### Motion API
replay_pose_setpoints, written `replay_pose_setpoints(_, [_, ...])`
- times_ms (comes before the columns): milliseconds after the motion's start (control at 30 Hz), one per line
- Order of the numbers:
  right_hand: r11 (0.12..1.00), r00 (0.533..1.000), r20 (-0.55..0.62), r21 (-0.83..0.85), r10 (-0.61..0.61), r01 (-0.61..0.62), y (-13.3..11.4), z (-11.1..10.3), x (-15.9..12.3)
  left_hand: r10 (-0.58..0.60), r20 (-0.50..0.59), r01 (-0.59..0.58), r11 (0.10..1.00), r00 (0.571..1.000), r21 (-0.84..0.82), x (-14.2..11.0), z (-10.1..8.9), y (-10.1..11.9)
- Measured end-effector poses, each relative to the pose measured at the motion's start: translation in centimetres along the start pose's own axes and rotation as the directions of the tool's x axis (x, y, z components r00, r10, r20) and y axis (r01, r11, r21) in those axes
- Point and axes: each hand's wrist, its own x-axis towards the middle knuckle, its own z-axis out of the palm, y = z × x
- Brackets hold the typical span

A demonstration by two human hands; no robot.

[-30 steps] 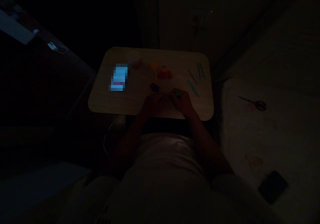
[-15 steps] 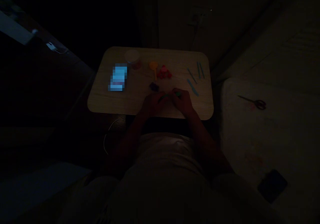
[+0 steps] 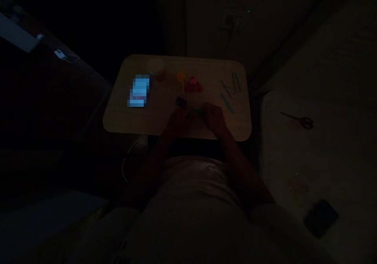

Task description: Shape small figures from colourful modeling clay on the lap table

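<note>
In the dim light, a narrow green piece spans the gap between my two hands near the table's front edge; its exact kind is too dark to make out. My left hand is closed at its left end. On the other end, the fingers of my right hand are curled. Just beyond the left fingers lies a small dark purple lump. Behind it are a cluster of red pieces and an orange scoop-like tool with its handle towards me.
On the wooden table are a lit phone, a clear round tub, a blue plastic knife and several thin blue tools. Scissors and a dark flat object lie on the pale surface at right.
The green piece now shows as a strip between both hands; before, a thin dark green part was at my left hand and a brighter bit at my right. The hands shifted only slightly.
</note>
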Motion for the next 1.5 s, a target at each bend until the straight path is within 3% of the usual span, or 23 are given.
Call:
replay_pose_setpoints(433, [0.969, 0.995, 0.104, -0.246, 0.006, 0.020, 1.2, 0.2, 0.2, 0.046, 0.025, -0.048, 0.996, 0.999, 0.069, 0.0, 0.0, 0.0])
replay_pose_setpoints(733, [0.999, 0.998, 0.051, -0.046, 0.027, -0.025, -0.1, -0.1, 0.0, 0.060, -0.011, -0.060, 0.998, 0.998, -0.016, 0.0, 0.0, -0.1])
replay_pose_setpoints(1500, [0.997, 0.998, 0.057, -0.075, 0.003, 0.002, 0.1, 0.1, 0.1, 0.075, -0.020, -0.076, 0.996, 0.997, -0.037, 0.1, 0.1, -0.1])
